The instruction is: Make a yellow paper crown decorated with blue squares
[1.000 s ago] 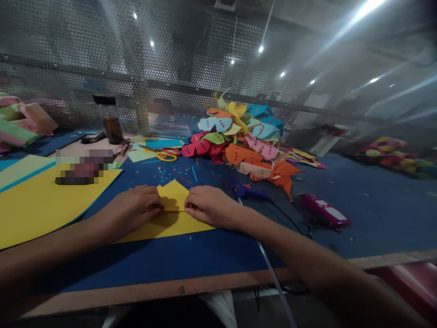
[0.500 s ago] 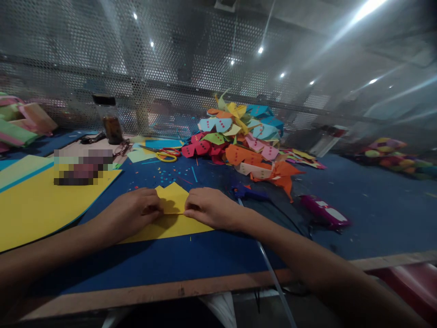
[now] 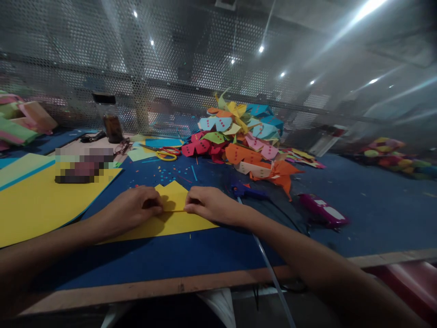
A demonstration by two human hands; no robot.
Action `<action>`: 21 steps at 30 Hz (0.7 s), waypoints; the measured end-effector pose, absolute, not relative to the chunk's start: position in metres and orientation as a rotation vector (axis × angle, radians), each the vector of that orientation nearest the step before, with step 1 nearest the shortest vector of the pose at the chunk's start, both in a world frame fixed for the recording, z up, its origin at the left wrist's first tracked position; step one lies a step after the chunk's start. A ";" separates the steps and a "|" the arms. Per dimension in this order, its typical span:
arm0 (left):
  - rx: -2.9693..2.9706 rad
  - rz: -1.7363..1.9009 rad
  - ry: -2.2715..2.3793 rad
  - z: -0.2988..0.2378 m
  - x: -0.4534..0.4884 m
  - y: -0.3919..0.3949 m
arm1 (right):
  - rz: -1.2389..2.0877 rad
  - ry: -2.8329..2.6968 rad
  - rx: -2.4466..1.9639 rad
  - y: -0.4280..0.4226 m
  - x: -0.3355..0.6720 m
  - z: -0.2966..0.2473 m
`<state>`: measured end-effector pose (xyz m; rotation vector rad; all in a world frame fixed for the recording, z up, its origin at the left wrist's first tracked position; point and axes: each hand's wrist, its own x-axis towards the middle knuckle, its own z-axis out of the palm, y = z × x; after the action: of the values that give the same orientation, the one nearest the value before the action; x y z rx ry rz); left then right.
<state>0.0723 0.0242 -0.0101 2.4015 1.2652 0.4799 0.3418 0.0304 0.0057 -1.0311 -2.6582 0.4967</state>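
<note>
A yellow paper sheet lies flat on the blue table top, with a folded-up flap pointing away from me. My left hand pinches the fold line at its left end, fingers curled and closed on the paper. My right hand pinches the same fold at its right end, thumb and fingers pressed together on the paper. Both forearms rest across the table's front edge.
A heap of folded coloured paper shapes rises behind the sheet. Scissors with yellow and red handles lie at the back. A large yellow card covers the left. A blue glue gun and a pink object lie to the right. Perforated metal screen behind.
The hands have stayed on the fold and barely shifted; the yellow sheet's near right corner now reaches a little further right.
</note>
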 end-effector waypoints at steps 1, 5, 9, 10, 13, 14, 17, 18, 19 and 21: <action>2.403 0.477 1.271 -0.011 0.072 0.025 | 0.501 -2.656 -1.045 0.031 0.342 0.006; 2.389 0.456 1.272 -0.013 0.073 0.027 | 0.524 -2.655 -1.072 0.030 0.341 0.007; 2.359 0.433 1.275 -0.011 0.073 0.025 | 0.535 -2.660 -1.083 0.028 0.341 0.009; 2.357 0.435 1.279 -0.011 0.074 0.024 | 0.531 -2.663 -1.084 0.027 0.341 0.010; 2.338 0.431 1.292 -0.009 0.074 0.023 | 0.530 -2.668 -1.094 0.027 0.341 0.010; 2.329 0.427 1.298 -0.009 0.074 0.023 | 0.531 -2.666 -1.103 0.027 0.341 0.010; 2.304 0.424 1.320 -0.008 0.075 0.024 | 0.541 -2.649 -1.139 0.028 0.340 0.009; 2.298 0.428 1.324 -0.009 0.075 0.024 | 0.553 -2.639 -1.150 0.028 0.339 0.009; 2.289 0.432 1.324 -0.009 0.076 0.025 | 0.567 -2.626 -1.162 0.028 0.339 0.008; 2.261 0.437 1.322 -0.011 0.076 0.026 | 0.599 -2.597 -1.186 0.029 0.339 0.007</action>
<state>0.0760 0.0261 -0.0106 2.2614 1.3220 0.4366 0.3387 0.0285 0.0073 -1.1863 -2.5971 0.5992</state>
